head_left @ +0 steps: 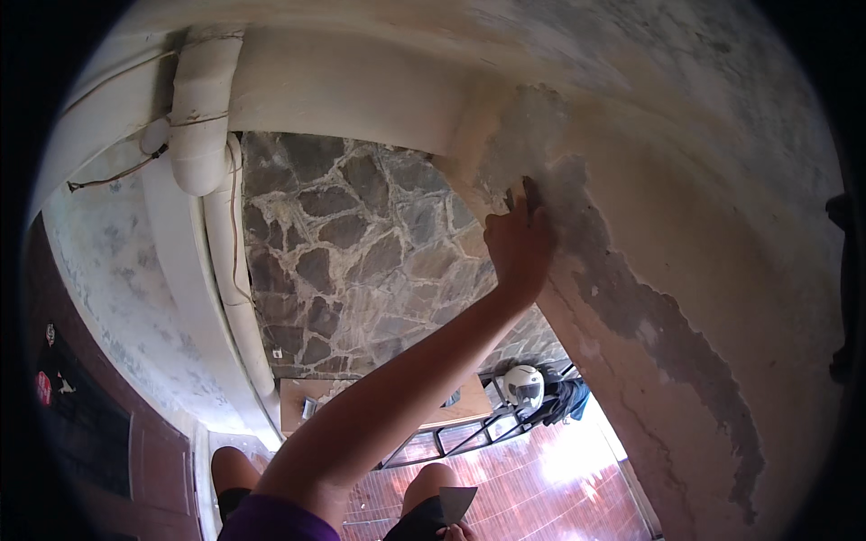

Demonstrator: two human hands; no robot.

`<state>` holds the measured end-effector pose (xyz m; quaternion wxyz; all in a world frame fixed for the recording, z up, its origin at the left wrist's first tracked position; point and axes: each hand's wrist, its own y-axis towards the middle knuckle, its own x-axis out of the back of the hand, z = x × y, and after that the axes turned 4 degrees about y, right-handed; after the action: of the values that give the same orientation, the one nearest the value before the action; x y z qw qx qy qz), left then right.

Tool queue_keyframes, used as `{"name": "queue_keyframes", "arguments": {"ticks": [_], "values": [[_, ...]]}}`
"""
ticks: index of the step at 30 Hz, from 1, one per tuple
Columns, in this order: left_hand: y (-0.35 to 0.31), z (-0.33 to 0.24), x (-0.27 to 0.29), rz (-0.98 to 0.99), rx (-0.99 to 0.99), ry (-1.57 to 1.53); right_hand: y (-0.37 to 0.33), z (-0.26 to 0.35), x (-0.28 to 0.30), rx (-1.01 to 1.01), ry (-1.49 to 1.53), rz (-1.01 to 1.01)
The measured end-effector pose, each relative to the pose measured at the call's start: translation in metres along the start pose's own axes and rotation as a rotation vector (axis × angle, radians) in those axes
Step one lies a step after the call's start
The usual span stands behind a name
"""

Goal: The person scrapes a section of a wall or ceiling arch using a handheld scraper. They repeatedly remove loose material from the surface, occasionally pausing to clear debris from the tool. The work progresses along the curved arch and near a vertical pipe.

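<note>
My left hand (523, 242) reaches up across the view, its arm coming from a purple sleeve at the lower edge. Its fingers are bent together against the patched grey plaster (622, 279) on the pale wall. A small dark edge shows at the fingertips; what they hold, if anything, I cannot make out. Low in the view, my right hand (456, 533) is mostly cut off by the frame. It grips a scraper, whose flat grey blade (457, 502) points upward beside my knee.
A thick white pipe (203, 117) runs down the left corner, beside a stone-clad wall (361, 243). Below stand a wooden tabletop (469, 403) and a black metal frame (451, 440), with a white helmet (523, 388) nearby. A dark door (90, 433) is at left; the floor (514, 469) is reddish and shiny.
</note>
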<state>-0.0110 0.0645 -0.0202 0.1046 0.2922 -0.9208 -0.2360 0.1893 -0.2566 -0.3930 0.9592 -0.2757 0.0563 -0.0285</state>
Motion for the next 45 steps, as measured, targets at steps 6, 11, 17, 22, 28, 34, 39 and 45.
{"name": "queue_keyframes", "arguments": {"ticks": [6, 11, 17, 22, 28, 34, 39, 45], "values": [[0.013, 0.0, 0.005, -0.126, -0.02, 0.137, -0.005, 0.009, -0.002, -0.05, 0.085, -0.017], [0.012, 0.019, -0.008, -0.18, -0.138, 0.08, -0.002, 0.013, -0.003, -0.054, 0.071, -0.046], [0.025, 0.017, 0.008, -0.189, -0.139, 0.293, 0.003, 0.017, -0.002, -0.057, 0.034, -0.006], [-0.077, 0.071, 0.054, 0.073, 0.307, -0.484, 0.0, 0.017, 0.001, 0.057, -0.112, 0.035], [-0.314, 0.19, 0.2, 0.064, 1.033, -0.489, 0.004, -0.002, -0.015, 0.108, -0.137, 0.183], [-0.443, 0.16, 0.33, -0.287, 1.255, -0.504, 0.024, -0.006, -0.055, 0.384, -0.607, 0.636], [-0.449, 0.116, 0.364, -0.415, 0.91, -0.582, 0.053, 0.043, -0.107, 0.018, -1.005, 1.136], [-0.453, 0.078, 0.365, -0.447, 0.682, -0.619, 0.083, 0.015, -0.17, -0.078, -1.413, 1.589]]}}
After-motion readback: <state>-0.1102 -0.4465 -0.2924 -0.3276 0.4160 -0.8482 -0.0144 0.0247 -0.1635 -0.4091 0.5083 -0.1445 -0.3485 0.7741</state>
